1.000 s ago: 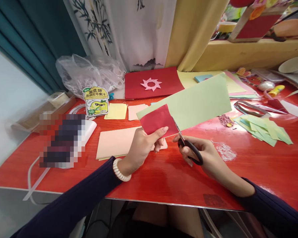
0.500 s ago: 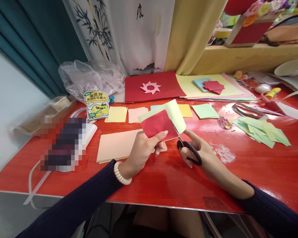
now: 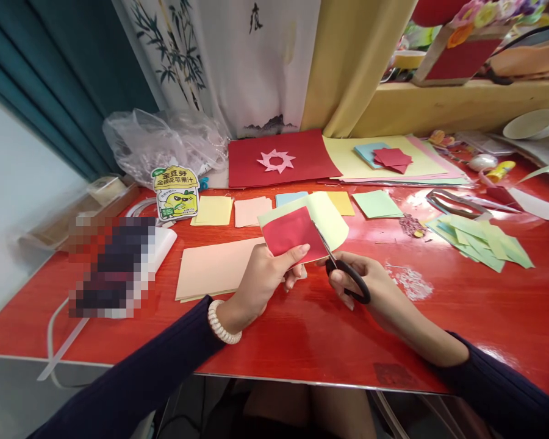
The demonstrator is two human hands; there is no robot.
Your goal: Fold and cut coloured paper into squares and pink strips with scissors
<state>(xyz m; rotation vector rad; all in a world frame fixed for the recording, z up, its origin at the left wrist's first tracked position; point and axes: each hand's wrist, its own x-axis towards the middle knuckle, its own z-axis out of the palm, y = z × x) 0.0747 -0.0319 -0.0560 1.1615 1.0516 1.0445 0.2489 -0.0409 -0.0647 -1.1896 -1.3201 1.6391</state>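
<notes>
Between thumb and fingers, my left hand (image 3: 268, 271) pinches a red paper square (image 3: 293, 231) laid over a larger pale yellow-green sheet (image 3: 332, 219). My right hand (image 3: 361, 277) has its fingers in the black handles of a pair of scissors (image 3: 350, 280). The scissor blades run along the red square's right edge, with the pale sheet between or beside them. Below and left of the held papers, a larger peach paper stack (image 3: 215, 268) lies on the table, partly hidden by my left hand.
Small paper stacks in yellow (image 3: 211, 210), pink (image 3: 253, 211) and green (image 3: 377, 204) line the table. Green offcuts (image 3: 489, 241) and another pair of scissors (image 3: 460, 204) lie right. A pink paper ring (image 3: 276, 161) rests on red sheets (image 3: 311, 158). A phone (image 3: 119, 262) is at left.
The scissor blades have closed further along the red square's edge. The pale sheet's right part has swung outward and down, and my right fingers have shifted beneath it.
</notes>
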